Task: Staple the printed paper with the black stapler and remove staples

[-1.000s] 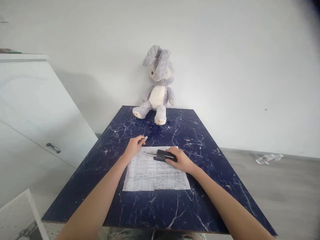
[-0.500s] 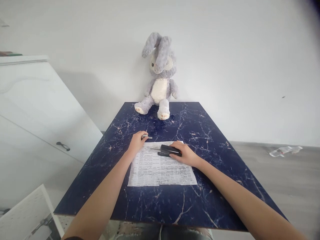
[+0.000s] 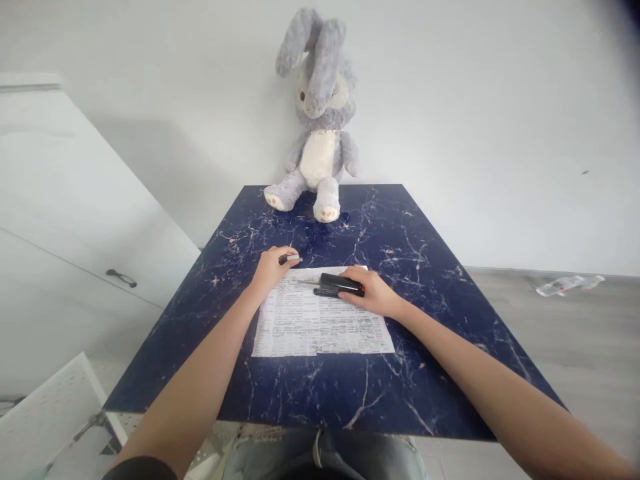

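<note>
Printed paper (image 3: pixel 320 327) lies on the dark blue marbled table (image 3: pixel 325 393). Over its upper right part, my right hand (image 3: pixel 370 290) is closed around a black stapler (image 3: pixel 342 285), whose jaws are spread apart and point left. At the paper's upper left corner, my left hand (image 3: pixel 273 267) pinches a small dark and silver-grey piece (image 3: pixel 290 258), too small to make out fully; it looks like a strip of staples.
A grey plush rabbit (image 3: pixel 320 153) sits at the table's far edge against the wall. To the left is a white cabinet (image 3: pixel 75 200) with a black handle. A clear plastic item (image 3: pixel 567 285) lies on the floor at right.
The view has tilted down slightly, so the table and rabbit appear higher. The small piece in my left hand has turned a little and shows more of its grey side.
</note>
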Demonstrator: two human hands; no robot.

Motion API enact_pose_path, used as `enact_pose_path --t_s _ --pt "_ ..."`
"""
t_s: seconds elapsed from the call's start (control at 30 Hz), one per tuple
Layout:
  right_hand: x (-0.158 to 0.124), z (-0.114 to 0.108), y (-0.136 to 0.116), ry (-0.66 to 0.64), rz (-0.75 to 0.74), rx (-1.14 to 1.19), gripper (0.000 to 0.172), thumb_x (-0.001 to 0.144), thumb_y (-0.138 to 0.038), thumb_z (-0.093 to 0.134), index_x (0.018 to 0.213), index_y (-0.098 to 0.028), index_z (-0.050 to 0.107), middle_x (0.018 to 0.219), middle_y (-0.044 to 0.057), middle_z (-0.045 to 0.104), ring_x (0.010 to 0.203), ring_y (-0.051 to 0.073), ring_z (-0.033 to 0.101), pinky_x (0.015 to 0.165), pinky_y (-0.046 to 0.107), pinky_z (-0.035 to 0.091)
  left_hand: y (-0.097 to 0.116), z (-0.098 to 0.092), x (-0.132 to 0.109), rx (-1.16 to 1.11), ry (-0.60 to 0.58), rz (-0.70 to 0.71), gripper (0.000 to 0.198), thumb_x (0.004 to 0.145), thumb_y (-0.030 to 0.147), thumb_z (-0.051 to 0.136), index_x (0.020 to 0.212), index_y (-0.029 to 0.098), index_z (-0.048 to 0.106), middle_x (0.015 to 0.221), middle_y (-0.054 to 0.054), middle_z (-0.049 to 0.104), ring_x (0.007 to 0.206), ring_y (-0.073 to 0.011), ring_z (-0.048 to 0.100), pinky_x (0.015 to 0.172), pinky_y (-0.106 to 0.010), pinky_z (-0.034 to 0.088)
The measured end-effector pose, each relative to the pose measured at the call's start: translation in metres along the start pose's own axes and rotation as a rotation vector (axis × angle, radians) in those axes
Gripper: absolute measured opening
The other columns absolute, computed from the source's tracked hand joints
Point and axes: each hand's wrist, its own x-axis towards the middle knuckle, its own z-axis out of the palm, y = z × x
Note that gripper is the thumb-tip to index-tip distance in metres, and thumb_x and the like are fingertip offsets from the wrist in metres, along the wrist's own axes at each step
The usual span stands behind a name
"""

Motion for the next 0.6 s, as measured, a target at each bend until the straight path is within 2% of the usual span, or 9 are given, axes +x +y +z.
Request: enact_pose_path --t_s 0.2,0.43,0.6 --pt "-0.001 0.000 0.002 0.000 -0.001 0.008 0.023 0.096 -0.035 0.067 0.114 -0.021 0.066 0.103 0.008 0.072 0.090 0.023 0.064 0.082 0.038 0.051 0.001 0.002 -0.001 0.068 -0.064 0.046 0.017 0.085 0.024 0.077 0.101 0.027 0.079 0.098 -0.003 0.076 0.089 -0.0214 0.069 0.091 -0.036 0.052" --pt "0.000 0.001 0.002 0.020 0.014 0.000 0.028 0.092 -0.039 0.072 0.113 -0.021 0.067 0.103 0.009 0.072 0.092 0.025 0.065 0.083 0.039 0.052 0.001 0.001 0.001 0.188 -0.063 0.069 0.010 0.088 0.021 0.072 0.097 0.025 0.076 0.098 -0.003 0.078 0.089 -0.0228 0.069 0.089 -0.035 0.051" --pt "-0.001 0.001 0.002 0.004 0.018 0.008 0.025 0.093 -0.035 0.072 0.113 -0.021 0.067 0.099 0.007 0.071 0.088 0.023 0.064 0.081 0.037 0.051 -0.008 -0.006 0.001 0.257 0.025 0.011 0.012 0.089 0.017 0.068 0.096 0.024 0.075 0.097 -0.005 0.078 0.085 -0.0243 0.070 0.083 -0.034 0.051"
